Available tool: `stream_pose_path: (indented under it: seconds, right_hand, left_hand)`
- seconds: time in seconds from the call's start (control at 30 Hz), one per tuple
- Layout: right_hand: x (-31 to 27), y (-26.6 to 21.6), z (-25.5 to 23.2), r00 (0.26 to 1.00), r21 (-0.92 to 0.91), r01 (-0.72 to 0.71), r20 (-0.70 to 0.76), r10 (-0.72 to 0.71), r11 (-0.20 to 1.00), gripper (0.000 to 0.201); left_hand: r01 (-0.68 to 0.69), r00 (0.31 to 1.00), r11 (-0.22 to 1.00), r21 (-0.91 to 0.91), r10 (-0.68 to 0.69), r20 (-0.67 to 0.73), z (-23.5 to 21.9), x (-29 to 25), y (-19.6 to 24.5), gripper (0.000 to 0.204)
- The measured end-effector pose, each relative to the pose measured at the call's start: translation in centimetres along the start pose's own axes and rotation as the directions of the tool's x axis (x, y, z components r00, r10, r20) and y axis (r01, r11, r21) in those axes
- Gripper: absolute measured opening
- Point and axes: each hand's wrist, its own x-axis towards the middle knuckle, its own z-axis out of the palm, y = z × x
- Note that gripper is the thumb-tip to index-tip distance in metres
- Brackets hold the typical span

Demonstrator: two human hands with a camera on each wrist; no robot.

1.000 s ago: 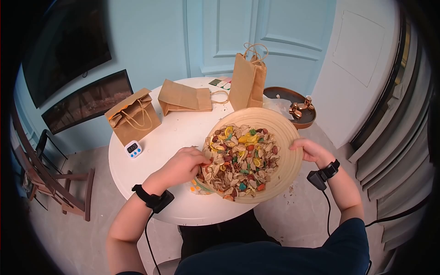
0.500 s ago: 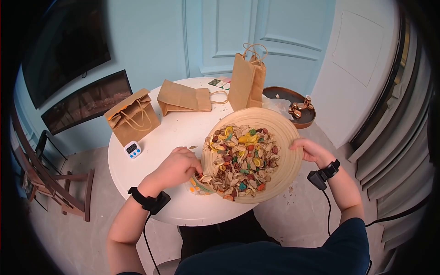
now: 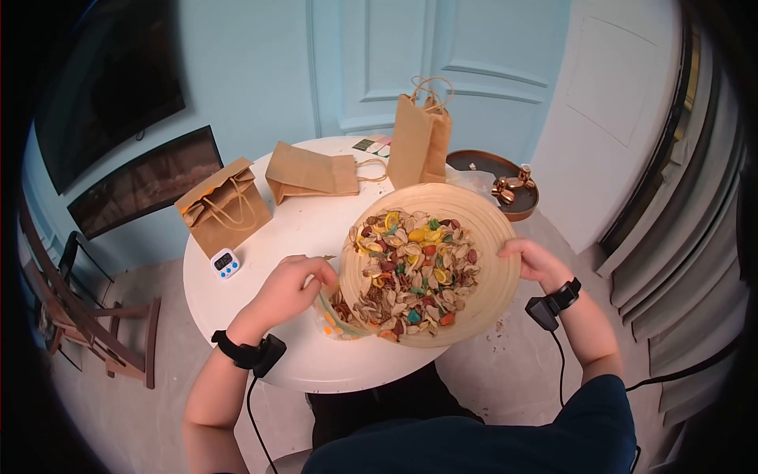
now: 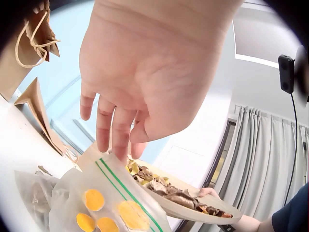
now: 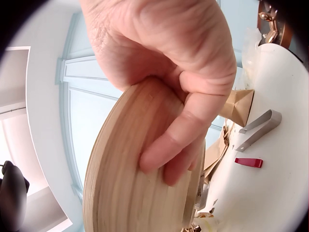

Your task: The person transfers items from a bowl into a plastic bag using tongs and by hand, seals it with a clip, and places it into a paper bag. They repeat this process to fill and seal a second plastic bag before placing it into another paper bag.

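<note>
My right hand (image 3: pixel 534 261) grips the rim of a round, light wooden bowl (image 3: pixel 499 292), with its fingers spread along the underside in the right wrist view. Dried potpourri (image 3: pixel 418 268) fills much of the bowl: pale pods with yellow, green, orange and dark red pieces. The bowl tips toward a clear zip bag (image 4: pixel 123 200) with a green seal line and orange prints, which has some potpourri inside. Over the bag's mouth is my left hand (image 4: pixel 149 72), its fingers loosely bent downward, fingertips right at the bag's top edge.
Brown paper bags stand at left (image 3: pixel 225 209) and back right (image 3: pixel 418 146); another (image 3: pixel 312 174) lies between them. A white timer (image 3: pixel 226 263) sits on the round white table (image 3: pixel 237 316). Metal tongs (image 5: pixel 260 129) and a red clip (image 5: pixel 249 163) show in the right wrist view.
My left hand has drawn back leftward from the potpourri at the bowl's edge to above the bag. Less potpourri lies at the bowl's left rim. The right hand keeps its hold.
</note>
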Motion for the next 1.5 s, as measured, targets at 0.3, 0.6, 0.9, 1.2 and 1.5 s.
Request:
stream_pose_path:
  seconds: [0.3,0.6,0.9,1.2,1.5]
  right_hand:
    - [2.0,4.7,0.6,0.992,0.278,0.055,0.094,-0.084,0.959,0.052]
    - [2.6,4.4,2.8,0.984,0.265,0.104,0.111,-0.138,0.959,0.05]
    - [4.7,4.9,4.9,0.969,0.286,0.149,0.148,-0.197,0.946,0.049]
    - [11.4,-1.2,9.8,0.937,0.136,0.228,0.238,-0.255,0.964,0.061]
    - [24.8,8.7,13.1,0.648,-0.743,0.667,0.54,-0.537,0.058,0.023]
  left_hand:
    - [0.053,0.87,0.888,-0.456,-0.265,-0.415,1.7,0.6,-1.7,0.014]
    - [0.053,0.846,0.807,-0.588,-0.349,-0.403,2.1,0.0,-3.1,0.023]
    - [0.177,0.86,0.424,-0.888,-0.505,-0.07,1.1,-1.2,-0.2,0.039]
    - [-0.064,0.762,0.259,-0.964,-0.612,-0.215,-4.6,-1.0,-4.3,0.035]
    - [-0.088,0.742,0.278,-0.957,-0.622,-0.249,-4.5,-0.4,-5.5,0.032]
